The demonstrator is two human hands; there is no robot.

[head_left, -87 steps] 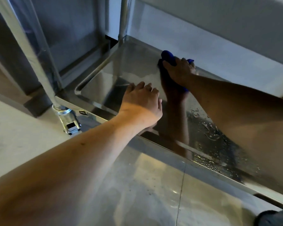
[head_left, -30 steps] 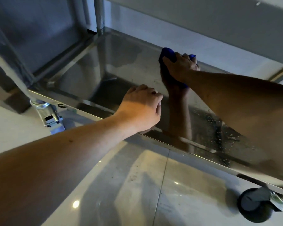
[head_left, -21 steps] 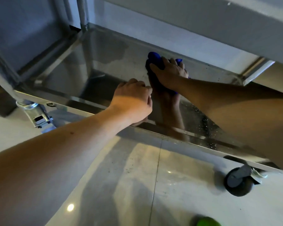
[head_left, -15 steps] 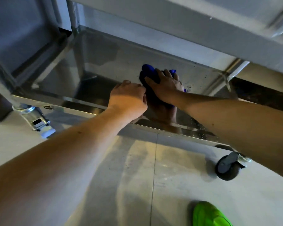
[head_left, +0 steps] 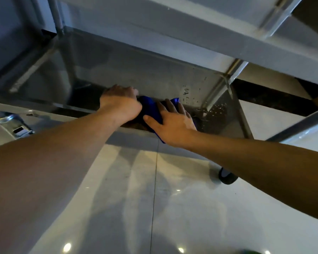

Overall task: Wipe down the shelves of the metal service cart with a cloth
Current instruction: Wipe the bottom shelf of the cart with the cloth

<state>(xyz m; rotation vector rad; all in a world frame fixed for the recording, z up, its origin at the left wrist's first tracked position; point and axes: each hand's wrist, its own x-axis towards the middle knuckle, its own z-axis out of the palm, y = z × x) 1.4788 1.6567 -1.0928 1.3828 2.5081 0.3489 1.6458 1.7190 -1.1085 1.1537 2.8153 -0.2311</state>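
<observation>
Your right hand point(head_left: 174, 123) presses the crumpled blue cloth point(head_left: 151, 109) flat-fingered on the steel bottom shelf point(head_left: 136, 77), left hand point(head_left: 120, 105) curled on its rim; next, swipe toward the wet right corner.

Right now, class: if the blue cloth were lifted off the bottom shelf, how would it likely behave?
Probably floppy: the blue cloth bunches under the right hand and hangs over the shelf's front rim. Likely light. Possibly damp, since droplets dot the shelf.

The right hand point(head_left: 173, 123) lies flat with spread fingers on a crumpled blue cloth point(head_left: 151, 109) at the front rim of the shiny steel bottom shelf point(head_left: 136, 79); the left hand point(head_left: 120, 103), fingers curled, touches the cloth's left side
</observation>
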